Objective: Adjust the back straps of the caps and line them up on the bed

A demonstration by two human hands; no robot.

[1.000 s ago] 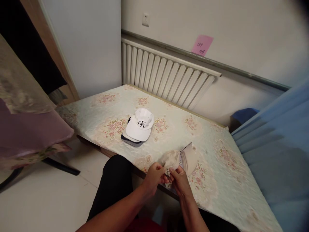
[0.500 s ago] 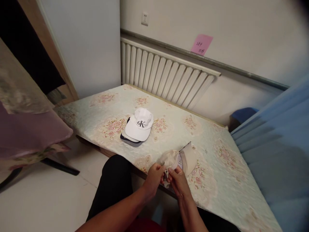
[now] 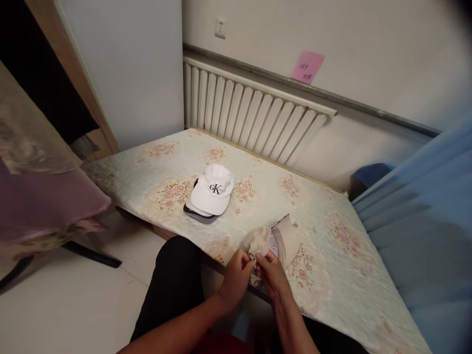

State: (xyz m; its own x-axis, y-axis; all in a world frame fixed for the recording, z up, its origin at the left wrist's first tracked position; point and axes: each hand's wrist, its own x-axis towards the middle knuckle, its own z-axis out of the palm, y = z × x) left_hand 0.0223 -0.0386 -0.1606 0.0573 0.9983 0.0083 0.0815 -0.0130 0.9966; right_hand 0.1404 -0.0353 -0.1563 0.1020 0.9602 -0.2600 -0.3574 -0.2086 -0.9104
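Pinching the crumpled back of a beige cap (image 3: pixel 282 239), the left grip (image 3: pixel 238 269) and the right grip (image 3: pixel 272 275) meet fingertip to fingertip at the near edge of the surface (image 3: pixel 332 275), each closed on a fold of the cap's cloth or strap; which of the two cannot be told. The cap lies at that near edge, its crown bunched toward the hands and its brim tipped up and away from them, showing the pale underside. Well apart, toward the middle of the floral cover, a white cap (image 3: pixel 213 194) with dark letters on its front sits on top of a dark cap (image 3: pixel 194 213), of which only the brim edge shows. A white radiator (image 3: pixel 250 115) runs along the wall behind the surface, with a pink note (image 3: pixel 308 67) stuck above it and a wall socket (image 3: pixel 220 28) further left. Blue fabric (image 3: pixel 424 221) hangs at the right, and a mauve cushion (image 3: pixel 44 201) lies at the left.
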